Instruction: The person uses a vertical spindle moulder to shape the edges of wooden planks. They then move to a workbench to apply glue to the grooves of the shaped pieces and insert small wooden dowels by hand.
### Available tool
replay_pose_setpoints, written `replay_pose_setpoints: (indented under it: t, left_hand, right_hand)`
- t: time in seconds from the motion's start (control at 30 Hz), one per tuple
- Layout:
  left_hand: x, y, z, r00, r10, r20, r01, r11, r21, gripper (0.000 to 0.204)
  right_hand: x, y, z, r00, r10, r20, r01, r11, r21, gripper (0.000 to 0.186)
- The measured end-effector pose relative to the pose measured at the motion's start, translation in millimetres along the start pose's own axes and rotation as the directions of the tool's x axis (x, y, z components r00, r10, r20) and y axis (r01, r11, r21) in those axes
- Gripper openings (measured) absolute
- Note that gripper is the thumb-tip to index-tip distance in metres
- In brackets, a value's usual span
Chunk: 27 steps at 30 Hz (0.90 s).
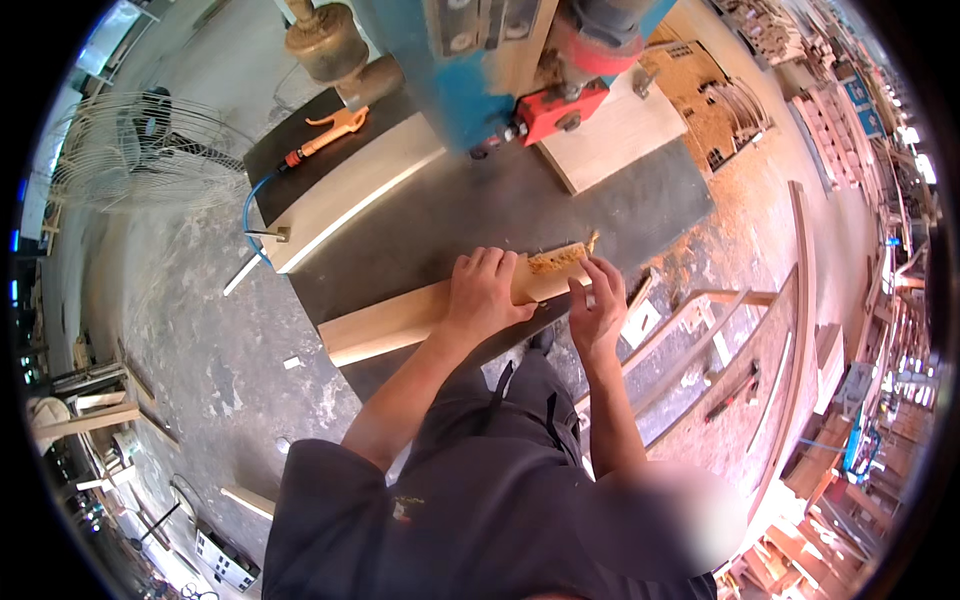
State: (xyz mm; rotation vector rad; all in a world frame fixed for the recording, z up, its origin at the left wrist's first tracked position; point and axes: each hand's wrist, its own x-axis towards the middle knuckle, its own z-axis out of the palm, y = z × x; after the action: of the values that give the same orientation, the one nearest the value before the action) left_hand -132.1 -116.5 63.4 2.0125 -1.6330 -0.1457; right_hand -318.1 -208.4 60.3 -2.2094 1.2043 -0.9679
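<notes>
A long pale wooden board (395,318) lies slantwise across the near side of a dark machine table (480,215). My left hand (487,298) grips it around the middle, fingers over the far edge and thumb apart on the near side. My right hand (598,310) is at the board's right end, its fingers curled and the fingertips touching the wood. Between the hands, orange-brown wood shavings (556,259) are heaped on the end of the board. My right fingers partly hide that end.
A blue machine column (410,60) with a red block (560,112) stands over the table. Left of it lie a curved wooden fence (350,190) and an orange air blow gun (325,135). A flat board (620,130) rests behind right. A wire-caged fan (150,150) and wooden frames (700,340) flank the table.
</notes>
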Motion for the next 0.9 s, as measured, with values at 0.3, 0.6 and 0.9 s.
replay_pose_setpoints:
  t: [0.3, 0.6, 0.9]
  left_hand:
    - [-19, -23, -26, 0.991, 0.103, -0.082, -0.104, 0.995, -0.006, 0.067]
    - [-22, -23, -28, 0.994, 0.112, 0.003, -0.112, 0.992, 0.051, 0.071]
    - [-26, -13, -24, 0.985, 0.169, 0.039, -0.172, 0.977, 0.126, 0.069]
  right_hand:
    - [15, -32, -30, 0.965, 0.186, -0.184, -0.151, 0.970, 0.191, 0.021]
    - [-1, -37, -19, 0.991, 0.101, -0.084, -0.086, 0.982, 0.168, 0.016]
    - [-14, 10, 15, 0.999, 0.047, -0.018, -0.047, 0.999, 0.023, 0.031]
